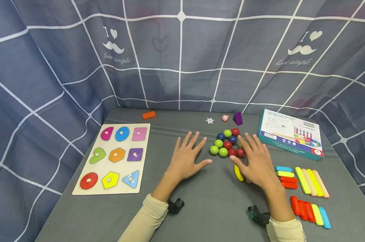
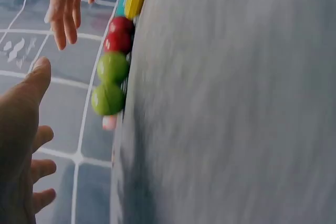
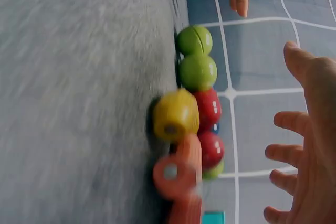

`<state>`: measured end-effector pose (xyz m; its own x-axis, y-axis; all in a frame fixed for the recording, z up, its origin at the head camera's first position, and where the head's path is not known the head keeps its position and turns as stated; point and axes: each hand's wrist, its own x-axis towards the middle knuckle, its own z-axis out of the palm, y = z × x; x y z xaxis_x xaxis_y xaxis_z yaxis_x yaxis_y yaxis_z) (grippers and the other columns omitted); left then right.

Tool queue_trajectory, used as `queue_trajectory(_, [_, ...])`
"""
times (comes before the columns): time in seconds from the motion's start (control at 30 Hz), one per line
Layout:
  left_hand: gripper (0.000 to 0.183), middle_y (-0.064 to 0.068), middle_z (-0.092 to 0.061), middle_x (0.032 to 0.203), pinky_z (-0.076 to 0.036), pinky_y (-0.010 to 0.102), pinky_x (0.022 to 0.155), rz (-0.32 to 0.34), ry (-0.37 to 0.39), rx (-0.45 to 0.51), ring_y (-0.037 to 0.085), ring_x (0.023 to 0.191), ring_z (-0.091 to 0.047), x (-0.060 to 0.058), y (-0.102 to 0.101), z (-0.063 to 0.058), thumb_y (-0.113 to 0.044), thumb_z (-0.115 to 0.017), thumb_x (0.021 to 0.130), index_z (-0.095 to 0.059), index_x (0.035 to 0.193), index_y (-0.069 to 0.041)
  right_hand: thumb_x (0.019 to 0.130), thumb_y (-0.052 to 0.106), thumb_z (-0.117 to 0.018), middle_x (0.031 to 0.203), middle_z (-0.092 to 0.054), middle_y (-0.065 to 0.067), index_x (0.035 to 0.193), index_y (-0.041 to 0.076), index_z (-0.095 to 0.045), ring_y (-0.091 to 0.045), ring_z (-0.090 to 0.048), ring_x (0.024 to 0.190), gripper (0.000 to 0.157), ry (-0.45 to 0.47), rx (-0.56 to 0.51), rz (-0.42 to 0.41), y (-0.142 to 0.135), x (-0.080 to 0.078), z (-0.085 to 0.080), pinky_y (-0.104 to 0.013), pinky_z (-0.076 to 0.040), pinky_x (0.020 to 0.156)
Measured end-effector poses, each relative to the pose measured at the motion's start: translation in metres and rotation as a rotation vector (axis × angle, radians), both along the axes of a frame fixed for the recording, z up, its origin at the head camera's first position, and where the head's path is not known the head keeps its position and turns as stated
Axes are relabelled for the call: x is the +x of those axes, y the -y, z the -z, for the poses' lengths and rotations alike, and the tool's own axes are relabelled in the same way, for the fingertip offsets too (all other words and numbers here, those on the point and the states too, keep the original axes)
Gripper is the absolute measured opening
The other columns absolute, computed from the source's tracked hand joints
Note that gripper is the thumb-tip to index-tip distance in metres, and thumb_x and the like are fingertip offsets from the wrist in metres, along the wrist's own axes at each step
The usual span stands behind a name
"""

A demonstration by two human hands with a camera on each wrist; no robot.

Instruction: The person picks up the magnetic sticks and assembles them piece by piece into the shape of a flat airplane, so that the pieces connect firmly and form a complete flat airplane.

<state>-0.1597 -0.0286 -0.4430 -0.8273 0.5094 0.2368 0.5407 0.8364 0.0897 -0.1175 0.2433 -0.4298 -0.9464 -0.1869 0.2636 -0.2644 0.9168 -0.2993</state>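
Observation:
A cluster of red, green and blue balls (image 1: 227,145) lies on the table between the two hands. My left hand (image 1: 186,156) is held left of the cluster, fingers spread, with nothing in its grasp. My right hand (image 1: 256,161) is at the cluster's right side, its fingers also spread and holding nothing; it hides part of the group from the head view. Below the right palm lies a yellow banana-shaped piece (image 1: 238,173). The right wrist view shows a pinkish piece (image 3: 176,177) beside that yellow piece, mostly covered by the hand in the head view.
At left lies a wooden shape puzzle board (image 1: 142,168). Along the back are an orange block (image 1: 149,115), a poker chip (image 1: 210,120), a small pink figure (image 1: 225,118) and a purple prism (image 1: 238,118). A bead-set box (image 1: 289,134) and coloured sticks (image 1: 312,182) are at right.

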Motion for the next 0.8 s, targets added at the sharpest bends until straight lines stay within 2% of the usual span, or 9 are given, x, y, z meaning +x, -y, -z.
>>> queue_trajectory(0.1, [0.082, 0.000, -0.020, 0.157, -0.025, 0.055, 0.106, 0.051, 0.015, 0.001, 0.028, 0.142, -0.019, 0.006, -0.015, 0.001, -0.080, -0.022, 0.084, -0.026, 0.150, -0.033, 0.090, 0.053, -0.055, 0.150, -0.029, -0.017, 0.147, 0.016, -0.035, -0.038, -0.016, 0.140, 0.071, -0.009, -0.026, 0.040, -0.012, 0.011, -0.001, -0.066, -0.016, 0.102])
queue_trajectory(0.17, [0.080, 0.001, -0.025, 0.154, -0.033, 0.053, 0.101, 0.088, 0.026, 0.006, 0.027, 0.137, -0.028, 0.009, -0.026, 0.001, -0.079, -0.023, 0.084, -0.032, 0.148, -0.032, 0.089, 0.049, -0.059, 0.144, -0.037, -0.018, 0.143, 0.012, -0.040, -0.039, -0.026, 0.134, 0.068, -0.019, -0.042, 0.068, -0.020, 0.018, -0.001, -0.066, -0.023, 0.098])
queue_trajectory(0.3, [0.073, 0.001, -0.043, 0.139, -0.042, 0.046, 0.090, 0.144, 0.033, 0.001, 0.021, 0.116, -0.045, 0.016, -0.045, 0.001, -0.076, -0.030, 0.085, -0.047, 0.139, -0.029, 0.089, 0.039, -0.063, 0.122, -0.054, -0.015, 0.129, 0.006, -0.054, -0.037, -0.045, 0.112, 0.052, -0.021, -0.055, 0.109, -0.031, 0.032, 0.003, -0.058, -0.036, 0.089])
queue_trajectory(0.37, [0.068, -0.001, -0.050, 0.128, -0.044, 0.043, 0.085, 0.168, 0.035, -0.008, 0.019, 0.107, -0.049, 0.018, -0.052, 0.001, -0.073, -0.035, 0.087, -0.054, 0.132, -0.027, 0.089, 0.034, -0.064, 0.107, -0.059, -0.012, 0.120, 0.006, -0.060, -0.033, -0.051, 0.099, 0.043, -0.006, -0.055, 0.120, -0.035, 0.036, 0.006, -0.052, -0.042, 0.079])
queue_trajectory(0.53, [0.047, -0.007, -0.063, 0.101, -0.047, 0.034, 0.072, 0.225, 0.048, 0.000, 0.011, 0.089, -0.058, 0.020, -0.072, 0.001, -0.062, -0.048, 0.090, -0.067, 0.111, -0.024, 0.084, 0.026, -0.069, 0.085, -0.059, -0.006, 0.101, 0.008, -0.065, -0.023, -0.053, 0.076, 0.025, 0.035, -0.067, 0.159, -0.040, 0.043, 0.009, -0.041, -0.041, 0.062])
queue_trajectory(0.6, [0.039, -0.011, -0.062, 0.087, -0.046, 0.029, 0.060, 0.239, 0.049, 0.021, 0.006, 0.076, -0.057, 0.018, -0.082, 0.001, -0.058, -0.052, 0.090, -0.070, 0.097, -0.024, 0.083, 0.024, -0.070, 0.083, -0.059, -0.005, 0.098, 0.009, -0.064, -0.021, -0.053, 0.072, 0.022, 0.057, -0.073, 0.185, -0.043, 0.044, 0.008, -0.040, -0.041, 0.060])
queue_trajectory(0.67, [0.037, -0.013, -0.055, 0.069, -0.039, 0.026, 0.048, 0.235, 0.046, 0.027, 0.004, 0.061, -0.050, 0.016, -0.093, 0.002, -0.058, -0.055, 0.088, -0.067, 0.079, -0.024, 0.083, 0.022, -0.070, 0.081, -0.058, -0.004, 0.096, 0.009, -0.064, -0.020, -0.053, 0.069, 0.020, 0.095, -0.076, 0.210, -0.046, 0.046, 0.007, -0.038, -0.041, 0.058])
queue_trajectory(0.8, [0.051, -0.010, -0.039, 0.048, -0.028, 0.026, 0.038, 0.187, 0.043, -0.014, 0.006, 0.047, -0.040, 0.013, -0.111, 0.002, -0.062, -0.058, 0.084, -0.050, 0.053, -0.022, 0.083, 0.021, -0.068, 0.077, -0.057, -0.003, 0.093, 0.008, -0.061, -0.018, -0.051, 0.064, 0.017, 0.168, -0.072, 0.239, -0.049, 0.048, 0.007, -0.035, -0.039, 0.054])
